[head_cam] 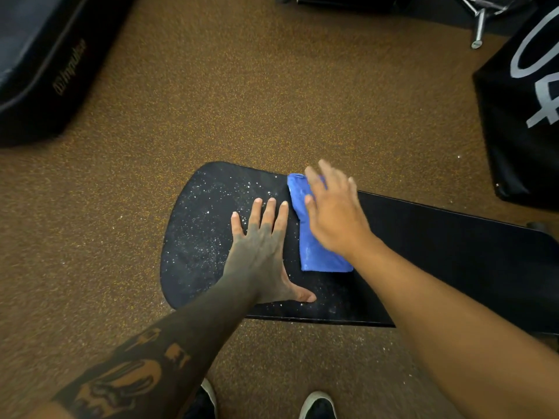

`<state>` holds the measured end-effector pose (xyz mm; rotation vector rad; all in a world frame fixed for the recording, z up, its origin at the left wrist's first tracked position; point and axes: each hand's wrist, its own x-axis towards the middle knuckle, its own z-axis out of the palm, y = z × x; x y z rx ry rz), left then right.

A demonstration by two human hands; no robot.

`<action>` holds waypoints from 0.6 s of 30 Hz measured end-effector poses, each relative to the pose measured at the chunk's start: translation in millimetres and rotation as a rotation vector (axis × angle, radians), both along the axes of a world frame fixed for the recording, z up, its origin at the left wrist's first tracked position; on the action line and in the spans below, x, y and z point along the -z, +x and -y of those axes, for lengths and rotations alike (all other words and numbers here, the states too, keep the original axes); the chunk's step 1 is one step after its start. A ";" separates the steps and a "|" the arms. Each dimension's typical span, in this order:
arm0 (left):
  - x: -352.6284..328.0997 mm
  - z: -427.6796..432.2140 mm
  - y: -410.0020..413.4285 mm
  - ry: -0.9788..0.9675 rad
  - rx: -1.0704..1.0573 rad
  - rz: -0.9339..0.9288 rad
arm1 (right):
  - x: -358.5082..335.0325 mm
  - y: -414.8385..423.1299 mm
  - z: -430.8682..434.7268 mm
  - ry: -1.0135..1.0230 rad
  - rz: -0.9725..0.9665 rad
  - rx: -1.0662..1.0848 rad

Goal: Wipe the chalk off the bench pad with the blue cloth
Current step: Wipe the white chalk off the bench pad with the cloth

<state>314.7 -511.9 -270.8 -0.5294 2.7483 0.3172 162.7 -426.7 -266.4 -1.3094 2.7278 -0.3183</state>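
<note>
A black bench pad [423,246] runs from the centre of the view to the right edge, its rounded end pointing left. White chalk specks [208,219] dust that rounded end. A folded blue cloth [314,252] lies on the pad just right of the chalk. My right hand [335,216] rests flat on top of the cloth, fingers spread and blurred, covering its upper right part. My left hand [263,252] lies flat on the pad beside the cloth's left edge, fingers apart, thumb stretched toward the near edge.
Brown speckled rubber floor [242,101] surrounds the bench. A black padded bench or mat [39,65] sits at the top left, a black box with grey lettering [526,110] at the right, a metal leg [479,28] at the top right. My shoes [317,406] show below.
</note>
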 end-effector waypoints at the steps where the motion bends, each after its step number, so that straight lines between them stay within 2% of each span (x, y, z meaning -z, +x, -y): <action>1: 0.5 0.0 0.0 -0.006 0.001 -0.001 | 4.9 9.0 -4.1 0.044 0.028 -0.052; 3: 0.3 -0.2 0.0 -0.013 -0.002 0.004 | 15.9 18.1 -10.2 0.117 0.053 -0.081; 8: -3.1 -0.3 2.9 -0.040 -0.046 0.036 | 20.9 16.4 7.3 0.088 0.083 0.044; 12: -5.0 -0.6 5.7 -0.031 -0.059 0.058 | 21.4 16.4 0.1 0.064 0.053 -0.253; 13: -5.9 0.1 6.1 -0.030 -0.058 0.059 | 22.4 8.3 2.8 0.052 0.059 -0.229; 16: -6.1 1.9 9.2 -0.029 -0.063 0.069 | 20.5 4.2 17.8 -0.007 0.127 0.038; 18: -6.7 3.1 11.1 -0.021 -0.058 0.077 | 22.1 21.2 22.5 -0.024 0.118 -0.081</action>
